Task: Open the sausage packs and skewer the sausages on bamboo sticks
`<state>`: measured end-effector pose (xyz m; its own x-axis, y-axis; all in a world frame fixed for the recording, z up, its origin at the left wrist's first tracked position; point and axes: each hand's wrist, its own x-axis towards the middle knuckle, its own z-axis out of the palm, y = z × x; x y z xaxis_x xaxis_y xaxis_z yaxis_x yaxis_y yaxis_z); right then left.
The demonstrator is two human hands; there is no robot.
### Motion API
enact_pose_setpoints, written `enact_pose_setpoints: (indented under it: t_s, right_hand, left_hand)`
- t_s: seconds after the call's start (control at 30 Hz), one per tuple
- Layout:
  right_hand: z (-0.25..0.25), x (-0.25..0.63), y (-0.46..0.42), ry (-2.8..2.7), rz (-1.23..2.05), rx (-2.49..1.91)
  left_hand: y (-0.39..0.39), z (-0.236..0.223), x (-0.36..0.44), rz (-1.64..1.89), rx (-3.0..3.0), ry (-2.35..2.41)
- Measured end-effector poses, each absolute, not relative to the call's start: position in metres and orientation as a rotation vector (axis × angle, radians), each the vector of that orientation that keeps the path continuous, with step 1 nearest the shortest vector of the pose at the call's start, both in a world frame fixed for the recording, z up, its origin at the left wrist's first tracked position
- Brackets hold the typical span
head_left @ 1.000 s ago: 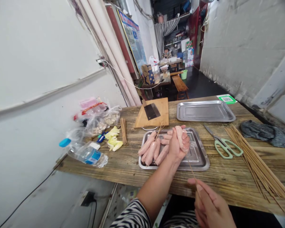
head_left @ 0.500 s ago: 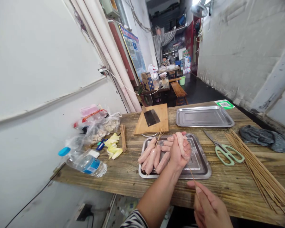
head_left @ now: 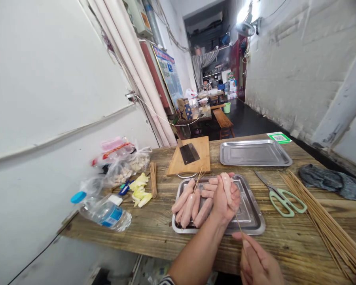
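Note:
My left hand (head_left: 225, 198) is closed round a pink sausage (head_left: 226, 185), held lengthwise above the near steel tray (head_left: 252, 215). A thin bamboo skewer (head_left: 239, 227) runs from the sausage's near end back to my right hand (head_left: 259, 263), which pinches it at the bottom edge of the view. Several skewered sausages (head_left: 190, 202) lie side by side in the left half of that tray, their sticks pointing toward the cutting board.
An empty steel tray (head_left: 255, 153) sits behind. A cleaver (head_left: 189, 152) lies on a wooden board (head_left: 191, 156). Green scissors (head_left: 280, 196) and a pile of loose skewers (head_left: 323, 215) are right. Water bottle (head_left: 103, 211), plastic bags (head_left: 124, 162) and yellow peelings (head_left: 139, 188) lie left; dark cloth (head_left: 332, 180) far right.
The camera has tilted up, so the table sits lower in view. My hands keep the same grips, with the right hand's skewer still at the sausage's near end.

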<state>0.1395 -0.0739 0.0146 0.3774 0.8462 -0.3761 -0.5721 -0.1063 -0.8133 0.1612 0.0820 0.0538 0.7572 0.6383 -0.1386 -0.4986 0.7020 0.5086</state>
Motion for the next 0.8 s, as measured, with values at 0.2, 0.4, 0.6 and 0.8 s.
enact_pose_setpoints:
  t_s: [0.2,0.4,0.6,0.8]
  right_hand:
    - [0.019,0.138,-0.069,-0.314,1.154,-1.183]
    - [0.024,0.136,-0.065,-0.255,1.131,-1.155]
    - [0.039,0.132,-0.062,-0.216,1.056,-1.155]
    - [0.034,0.135,-0.06,-0.197,1.074,-1.149]
  left_hand:
    - [0.081,0.051,0.162,0.636,0.483,0.314]
    - [0.079,0.052,0.162,0.632,0.515,0.322]
    - [0.079,0.053,0.161,0.622,0.502,0.32]
    - [0.078,0.054,0.162,0.611,0.511,0.321]
